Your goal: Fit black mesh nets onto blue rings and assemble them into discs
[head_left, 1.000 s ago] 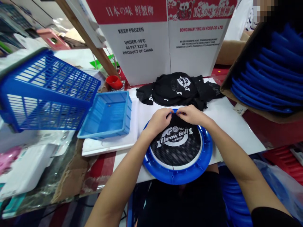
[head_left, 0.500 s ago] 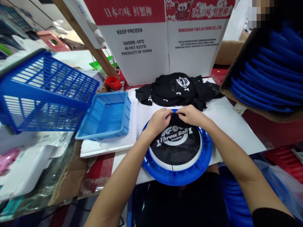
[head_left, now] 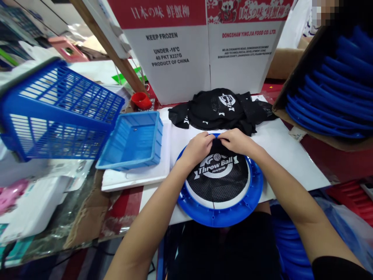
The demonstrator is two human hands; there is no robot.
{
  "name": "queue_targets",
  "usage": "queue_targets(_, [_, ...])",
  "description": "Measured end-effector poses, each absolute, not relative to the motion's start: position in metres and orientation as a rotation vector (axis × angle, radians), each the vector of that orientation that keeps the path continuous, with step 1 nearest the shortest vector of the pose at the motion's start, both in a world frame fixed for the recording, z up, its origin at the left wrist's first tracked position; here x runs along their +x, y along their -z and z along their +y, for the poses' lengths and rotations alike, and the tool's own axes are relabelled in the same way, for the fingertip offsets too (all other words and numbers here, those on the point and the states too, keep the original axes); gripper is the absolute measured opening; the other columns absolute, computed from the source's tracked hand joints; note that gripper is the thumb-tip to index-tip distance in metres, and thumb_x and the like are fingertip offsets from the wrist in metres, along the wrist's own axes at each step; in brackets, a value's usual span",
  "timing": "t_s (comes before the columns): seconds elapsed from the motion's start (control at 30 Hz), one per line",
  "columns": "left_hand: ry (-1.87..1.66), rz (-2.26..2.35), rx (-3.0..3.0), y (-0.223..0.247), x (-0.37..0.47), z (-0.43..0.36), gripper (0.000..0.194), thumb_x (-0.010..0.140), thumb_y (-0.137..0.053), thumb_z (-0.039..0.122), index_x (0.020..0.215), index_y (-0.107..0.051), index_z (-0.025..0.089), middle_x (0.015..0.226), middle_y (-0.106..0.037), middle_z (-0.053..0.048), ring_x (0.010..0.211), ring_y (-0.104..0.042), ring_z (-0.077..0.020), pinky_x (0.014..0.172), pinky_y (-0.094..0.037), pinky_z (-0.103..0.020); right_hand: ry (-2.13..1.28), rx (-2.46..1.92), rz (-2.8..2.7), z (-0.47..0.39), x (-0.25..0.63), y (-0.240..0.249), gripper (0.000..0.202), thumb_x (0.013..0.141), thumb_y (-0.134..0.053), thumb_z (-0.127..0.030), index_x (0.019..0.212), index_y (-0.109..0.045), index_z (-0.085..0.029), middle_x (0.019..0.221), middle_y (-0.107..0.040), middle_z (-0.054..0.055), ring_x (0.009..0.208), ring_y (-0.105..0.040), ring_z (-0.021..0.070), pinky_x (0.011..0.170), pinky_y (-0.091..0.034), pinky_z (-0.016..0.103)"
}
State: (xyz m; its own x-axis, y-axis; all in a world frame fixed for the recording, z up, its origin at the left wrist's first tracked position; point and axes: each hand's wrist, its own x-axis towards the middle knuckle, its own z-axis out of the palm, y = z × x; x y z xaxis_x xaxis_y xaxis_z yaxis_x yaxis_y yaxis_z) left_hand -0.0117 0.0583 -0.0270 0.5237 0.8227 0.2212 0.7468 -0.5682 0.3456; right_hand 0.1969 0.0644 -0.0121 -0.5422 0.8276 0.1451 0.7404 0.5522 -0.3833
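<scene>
A blue plastic ring (head_left: 217,220) lies at the front edge of the white work board, partly over my lap. Inside it sits a black mesh disc (head_left: 218,186) with a white rim and "Throw Ball" print. My left hand (head_left: 201,147) is closed at the far edge, fingertips pinching the mesh where it meets the ring. Right beside it, my right hand (head_left: 235,141) pinches the same far edge, its thumb and fingers pressed together. What lies right under the fingertips is hidden. Just beyond both hands rests a pile of black printed mesh pieces (head_left: 210,111).
A light blue tray (head_left: 128,146) and a blue basket (head_left: 64,112) stand on the left, near a red cup (head_left: 141,101). A white and red carton (head_left: 186,77) rises at the back. On the right, a cardboard box (head_left: 329,140) holds several blue rings (head_left: 326,105).
Both hands stay at the far edge of the ring, with only slight finger shifts. The whole view has moved a little.
</scene>
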Motion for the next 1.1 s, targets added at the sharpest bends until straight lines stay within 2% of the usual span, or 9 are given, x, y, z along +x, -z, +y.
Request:
queue_targets(0.3, [-0.578,1.315,2.556,0.027,-0.013,0.061,0.030,0.102,-0.047,0.013,0.116,-0.074,0.014,0.106,-0.072,-0.013,0.101,-0.068,-0.0273,0.091,-0.055,-0.038,-0.388,-1.281,-2.480,0.064,0.198,0.012,0.031,0.095,-0.056,-0.007,0.104,-0.083,-0.019,0.103,-0.084,0.009,0.093,-0.076,0.0240,0.085,-0.052,0.032])
queue_targets(0.63, [-0.560,1.345,2.578,0.031,-0.013,0.061,0.034,0.100,-0.048,0.011,0.119,-0.076,0.018,0.105,-0.070,-0.012,0.098,-0.067,-0.0265,0.087,-0.056,-0.038,-0.386,-1.327,-2.455,0.063,0.196,0.014,0.035,0.097,-0.055,-0.007,0.114,-0.083,-0.020,0.111,-0.084,0.008,0.100,-0.077,0.0241,0.092,-0.054,0.032])
queue_targets(0.9, [-0.464,1.413,2.544,0.024,-0.008,0.057,0.037,0.100,-0.049,0.014,0.124,-0.076,0.019,0.112,-0.072,-0.012,0.105,-0.068,-0.0288,0.087,-0.055,-0.039,-0.350,-1.466,-2.532,0.061,0.189,0.006,0.036,0.096,-0.055,-0.007,0.116,-0.083,-0.019,0.108,-0.083,0.010,0.100,-0.075,0.0241,0.090,-0.053,0.032])
queue_targets(1.1, [-0.464,1.409,2.469,0.022,-0.009,0.066,0.037,0.097,-0.048,0.015,0.116,-0.078,0.021,0.109,-0.072,-0.010,0.103,-0.068,-0.0279,0.088,-0.056,-0.040,-0.260,-1.624,-2.616,0.055,0.182,-0.002,0.040,0.100,-0.051,-0.011,0.129,-0.078,-0.017,0.116,-0.079,0.015,0.106,-0.073,0.0278,0.088,-0.051,0.035])
